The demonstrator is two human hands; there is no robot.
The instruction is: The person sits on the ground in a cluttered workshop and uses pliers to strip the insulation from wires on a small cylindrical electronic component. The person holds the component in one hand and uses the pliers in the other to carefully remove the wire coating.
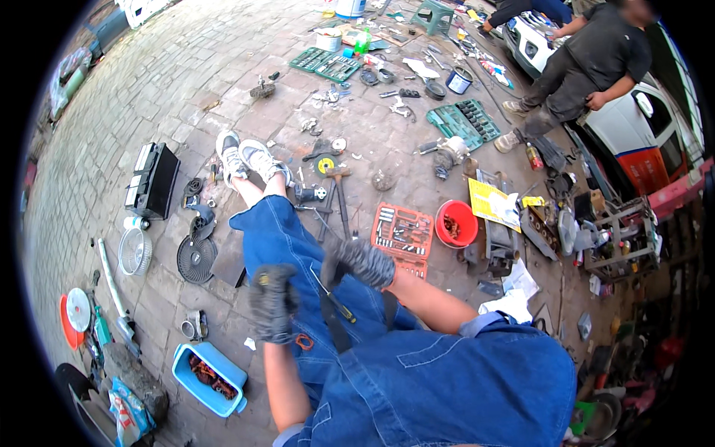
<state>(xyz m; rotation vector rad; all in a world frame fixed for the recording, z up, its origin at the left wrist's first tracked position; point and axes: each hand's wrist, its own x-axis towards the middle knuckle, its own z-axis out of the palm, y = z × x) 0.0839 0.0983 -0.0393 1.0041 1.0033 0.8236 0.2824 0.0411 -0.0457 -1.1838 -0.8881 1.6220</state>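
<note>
Slim-shafted screwdriver, yellow-black handle, against blue denim; hands gloved, curled; cannot tell if gripping anything.

Screwdriver — between hands; bucket right

Bright, diffuse daylight; pavement is pale, near washed out in upper L. Lower R is much dimmer, clutter sinks into shadow. Shadows elsewhere are soft, faint. White paper R of ctr. looks v. bright. Strong fisheye: straight edges bend twd. rim, blk. corners. Blurred patch covers a person's head, upper R. Ctr. is fairly sharp, outer edges softer.
</note>
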